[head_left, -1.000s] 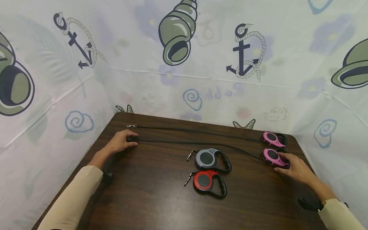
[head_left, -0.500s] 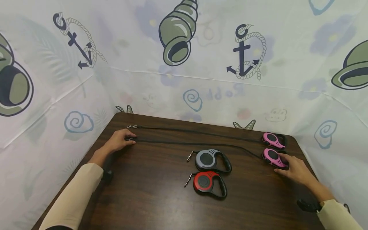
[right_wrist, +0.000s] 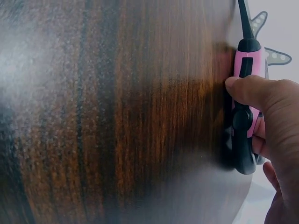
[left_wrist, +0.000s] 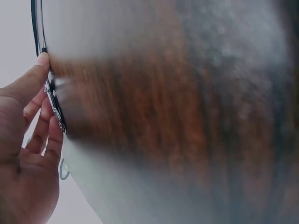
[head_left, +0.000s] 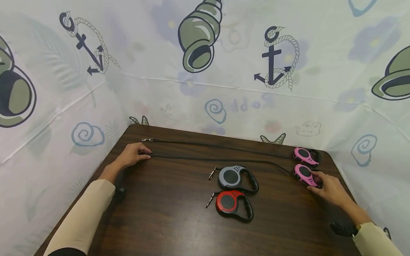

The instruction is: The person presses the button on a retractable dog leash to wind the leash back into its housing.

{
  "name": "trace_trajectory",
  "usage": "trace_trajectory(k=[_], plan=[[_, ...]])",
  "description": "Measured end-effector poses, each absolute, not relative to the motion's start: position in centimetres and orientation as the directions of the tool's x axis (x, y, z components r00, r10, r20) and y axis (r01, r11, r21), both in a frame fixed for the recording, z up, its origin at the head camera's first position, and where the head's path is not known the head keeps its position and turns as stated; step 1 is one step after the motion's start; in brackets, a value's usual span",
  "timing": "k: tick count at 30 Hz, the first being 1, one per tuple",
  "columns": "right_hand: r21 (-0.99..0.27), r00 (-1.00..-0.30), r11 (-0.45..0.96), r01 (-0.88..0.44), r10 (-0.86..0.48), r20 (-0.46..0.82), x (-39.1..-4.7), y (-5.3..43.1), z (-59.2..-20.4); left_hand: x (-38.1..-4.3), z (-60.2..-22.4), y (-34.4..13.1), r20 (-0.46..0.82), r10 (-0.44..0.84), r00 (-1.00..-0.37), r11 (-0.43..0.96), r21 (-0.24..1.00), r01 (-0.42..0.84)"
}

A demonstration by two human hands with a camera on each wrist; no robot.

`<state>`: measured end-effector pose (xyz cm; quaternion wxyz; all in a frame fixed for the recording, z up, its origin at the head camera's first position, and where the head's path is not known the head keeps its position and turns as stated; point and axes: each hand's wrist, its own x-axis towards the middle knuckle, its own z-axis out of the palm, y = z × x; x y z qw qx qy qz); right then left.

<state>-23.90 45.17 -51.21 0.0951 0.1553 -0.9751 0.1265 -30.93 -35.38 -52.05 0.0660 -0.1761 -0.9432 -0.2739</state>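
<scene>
Near the table's left edge, my left hand (head_left: 130, 155) pinches the clip end of a black leash cord (head_left: 205, 159). The left wrist view shows the thumb on the cord's end and the metal clip (left_wrist: 57, 111) lying along the fingers. That cord runs right across the table to a pink retractable dog leash (head_left: 302, 172). My right hand (head_left: 331, 188) grips this leash by its handle, and in the right wrist view the thumb crosses the pink casing (right_wrist: 239, 60). Behind it lies a second pink retractable leash (head_left: 301, 154), its cord stretched left to a silver clip (head_left: 147, 139).
In the middle of the brown table (head_left: 166, 213), a grey retractable leash (head_left: 229, 177) lies just behind a red one (head_left: 227, 202), both with short clips pointing left. A white sheet (head_left: 160, 96) printed with shells and anchors surrounds the table's back and sides.
My left fingers have drawn in around the clip, which is now hidden in the head view. The held cord lies a little straighter. My right hand stays on the pink leash.
</scene>
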Motion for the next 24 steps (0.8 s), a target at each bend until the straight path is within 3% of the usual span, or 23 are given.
trace_trajectory(k=[15,24], plan=[[-0.219,-0.916,0.899,-0.380,-0.333,0.224,-23.9,45.2,-50.7,-30.8,-51.8,-35.3,0.197,0.335,-0.921,0.796,0.464,0.389],[-0.343,-0.968,0.909,-0.236,-0.191,0.162,-23.8,45.5,-50.0,-30.8,-51.2,-36.0,0.341,0.350,-0.873,0.767,0.430,0.476]])
